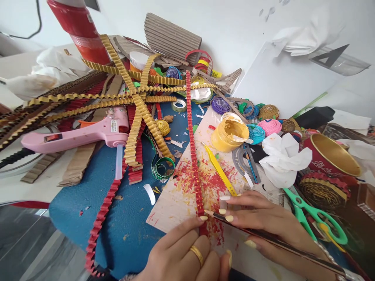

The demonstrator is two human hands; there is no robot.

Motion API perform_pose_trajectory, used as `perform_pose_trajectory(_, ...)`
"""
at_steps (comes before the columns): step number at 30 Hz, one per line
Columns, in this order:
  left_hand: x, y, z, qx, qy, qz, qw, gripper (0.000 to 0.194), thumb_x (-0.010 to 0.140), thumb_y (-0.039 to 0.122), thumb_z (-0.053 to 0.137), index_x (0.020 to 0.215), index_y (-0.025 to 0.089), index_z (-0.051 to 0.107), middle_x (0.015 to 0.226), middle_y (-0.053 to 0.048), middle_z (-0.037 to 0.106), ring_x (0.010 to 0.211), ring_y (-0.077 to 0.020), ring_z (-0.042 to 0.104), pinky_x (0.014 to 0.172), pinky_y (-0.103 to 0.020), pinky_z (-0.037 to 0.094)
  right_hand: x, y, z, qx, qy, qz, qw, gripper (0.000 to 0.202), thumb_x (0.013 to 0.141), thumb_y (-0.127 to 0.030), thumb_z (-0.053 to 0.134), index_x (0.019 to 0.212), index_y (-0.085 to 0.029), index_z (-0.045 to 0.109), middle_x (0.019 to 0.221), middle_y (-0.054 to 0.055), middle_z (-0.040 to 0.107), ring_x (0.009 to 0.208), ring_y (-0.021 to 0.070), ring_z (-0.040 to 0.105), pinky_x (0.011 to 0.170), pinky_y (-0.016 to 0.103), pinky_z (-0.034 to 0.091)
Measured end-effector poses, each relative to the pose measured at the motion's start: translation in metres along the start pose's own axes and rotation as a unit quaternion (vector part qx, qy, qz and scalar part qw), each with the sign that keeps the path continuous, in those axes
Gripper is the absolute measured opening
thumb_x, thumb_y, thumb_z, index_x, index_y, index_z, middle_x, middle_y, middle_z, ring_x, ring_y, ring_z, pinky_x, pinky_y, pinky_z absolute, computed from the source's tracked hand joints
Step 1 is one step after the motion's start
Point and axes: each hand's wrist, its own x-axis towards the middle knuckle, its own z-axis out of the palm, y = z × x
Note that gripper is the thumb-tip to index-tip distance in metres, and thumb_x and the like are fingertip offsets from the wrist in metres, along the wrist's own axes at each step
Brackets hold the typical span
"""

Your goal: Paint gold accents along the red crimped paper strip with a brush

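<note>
A narrow red corrugated strip (192, 144) with small yellow dots runs up the paint-spattered board (166, 203). At its near end my left hand (187, 249), with a gold ring, presses on the strip with bent fingers; what the lower fingers hold is hidden. My right hand (263, 218) grips a thin dark brush (272, 239), its pale tip touching or very near the strip's right edge beside my left fingertip. Yellow tweezers (218, 168) lie just beyond my right fingers. Behind them stands an open jar of yellow paint (225, 138).
A pink glue gun (79, 134) and yellow corrugated strips (140, 105) lie left on the blue mat (134, 218). Green scissors (316, 214), crumpled tissue (285, 160) and a red tin (325, 158) sit right. Coiled paper rolls (269, 127) and a red bottle (77, 27) stand behind.
</note>
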Motion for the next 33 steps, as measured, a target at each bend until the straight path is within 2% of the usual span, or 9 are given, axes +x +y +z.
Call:
perform_pose_trajectory(9,-0.0002,-0.0016,0.0020,-0.001,-0.003,0.003,1.000,0.033,0.089,0.009,0.043,0.057,0.018,0.048,0.050,0.007,0.051,0.049,-0.0039,0.056,0.091,-0.021,0.052,0.0017,-0.0013,-0.0005,-0.014,0.008,-0.012,1.000,0.022,0.086,-0.028,0.061,0.107,-0.026,0.068,0.105,0.005,0.075,0.103,0.0193,0.069,0.098,0.029,0.050)
perform_pose_trajectory(21,0.0019,-0.0015,0.0038,-0.007,0.001,-0.001,1.000,0.033,0.089,0.008,0.043,0.058,0.018,0.048,0.051,0.007,0.052,0.050,-0.0041,0.056,0.091,-0.021,0.052,0.0016,-0.0018,-0.0004,-0.036,0.011,-0.017,0.999,0.021,0.089,-0.033,0.058,0.103,-0.023,0.069,0.108,0.006,0.074,0.104,0.0156,0.068,0.102,0.023,0.044)
perform_pose_trajectory(25,0.0000,0.0002,0.0015,-0.005,0.002,-0.003,1.000,0.033,0.089,0.009,0.043,0.057,0.018,0.047,0.051,0.007,0.051,0.049,-0.0037,0.055,0.090,-0.020,0.052,0.0014,-0.0018,-0.0007,-0.035,0.008,-0.015,0.999,0.021,0.089,-0.034,0.056,0.104,-0.024,0.069,0.107,0.005,0.074,0.104,0.0165,0.068,0.101,0.026,0.046)
perform_pose_trajectory(33,0.0016,-0.0018,0.0026,-0.006,0.000,-0.003,1.000,0.032,0.088,0.007,0.043,0.059,0.018,0.049,0.051,0.007,0.052,0.051,-0.0041,0.058,0.091,-0.020,0.052,-0.0004,-0.0002,-0.0002,-0.044,0.000,-0.024,0.999,0.023,0.090,-0.034,0.057,0.103,-0.021,0.069,0.108,0.006,0.074,0.108,0.0133,0.066,0.104,0.023,0.041)
